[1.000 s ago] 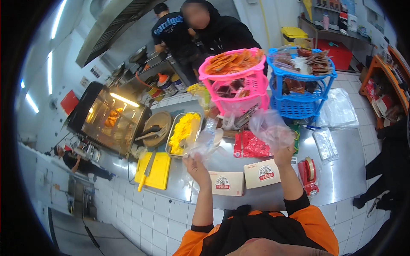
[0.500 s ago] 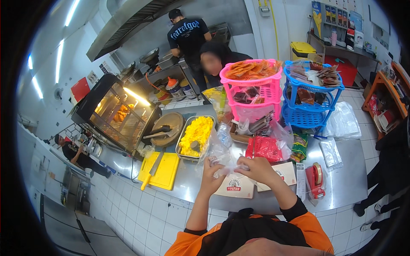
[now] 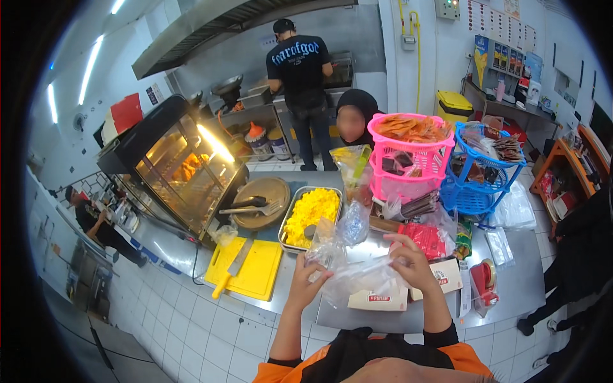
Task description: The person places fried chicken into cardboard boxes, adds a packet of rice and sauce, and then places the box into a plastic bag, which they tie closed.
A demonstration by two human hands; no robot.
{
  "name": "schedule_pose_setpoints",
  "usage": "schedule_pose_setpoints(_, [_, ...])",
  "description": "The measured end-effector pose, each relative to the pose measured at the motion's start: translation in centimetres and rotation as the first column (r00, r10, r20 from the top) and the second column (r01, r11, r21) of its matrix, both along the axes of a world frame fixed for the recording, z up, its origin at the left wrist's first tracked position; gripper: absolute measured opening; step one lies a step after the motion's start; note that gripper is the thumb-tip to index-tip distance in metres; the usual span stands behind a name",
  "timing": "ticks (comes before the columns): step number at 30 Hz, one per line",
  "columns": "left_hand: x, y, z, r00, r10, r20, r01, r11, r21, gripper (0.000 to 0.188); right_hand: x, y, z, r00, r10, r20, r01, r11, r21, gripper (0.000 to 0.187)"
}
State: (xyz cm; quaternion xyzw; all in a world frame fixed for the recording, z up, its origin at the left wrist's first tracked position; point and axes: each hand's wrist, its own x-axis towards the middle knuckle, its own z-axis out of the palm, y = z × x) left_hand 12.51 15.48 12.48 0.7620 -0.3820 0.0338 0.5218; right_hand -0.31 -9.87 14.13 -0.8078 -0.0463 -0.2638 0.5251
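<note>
Between the two raised hands stretches a clear plastic bag (image 3: 357, 277), pinched at its edges by the left hand (image 3: 308, 281) and the right hand (image 3: 408, 262), both closed on the film. Just beyond the left hand sits a metal tray of yellow food (image 3: 311, 217); below the right hand lie white cardboard boxes (image 3: 440, 281).

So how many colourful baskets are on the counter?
2: a pink basket behind the tray of yellow food, and a blue basket right beside it. More may be hidden.

Baskets (image 3: 412, 159) and tray (image 3: 311, 218) crowding ahead
</note>
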Motion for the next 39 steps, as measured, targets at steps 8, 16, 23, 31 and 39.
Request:
schedule_pose_setpoints(8, [1.8, 2.3, 1.8, 0.995, 0.049, -0.085, -0.067, 0.972, -0.224, 0.047, 2.4, 3.3, -4.8, 0.512, -0.807, 0.294, 0.621, 0.585, 0.521, 0.009])
schedule_pose_setpoints(16, [-0.4, 4.6, 7.1, 0.849, -0.502, 0.168, 0.317, 0.736, 0.598, 0.056, 5.9, 18.2, -9.6, 0.750, 0.552, -0.364, -0.338, 0.794, 0.506, 0.032])
schedule_pose_setpoints(23, [0.4, 12.1, 7.5, 0.838, -0.437, -0.326, 0.545, 0.673, 0.500, 0.049, 11.3, 7.1, -3.9, 0.970, -0.238, 0.051, -0.072, -0.082, 0.994, 0.044])
schedule_pose_setpoints(31, [-1.1, 12.4, 6.0, 0.808, -0.561, 0.179, 0.589, 0.777, -0.223, 0.061, 9.0, 13.3, -3.2, 0.800, 0.059, -0.597, -0.454, 0.710, -0.538, 0.036])
schedule_pose_setpoints(39, [1.0, 13.8, 4.4, 0.928, -0.222, -0.299, 0.022, 0.834, -0.551, 0.073, 2.1, 5.1, -2.1, 0.832, 0.299, -0.467, -0.353, 0.935, -0.030, 0.083])
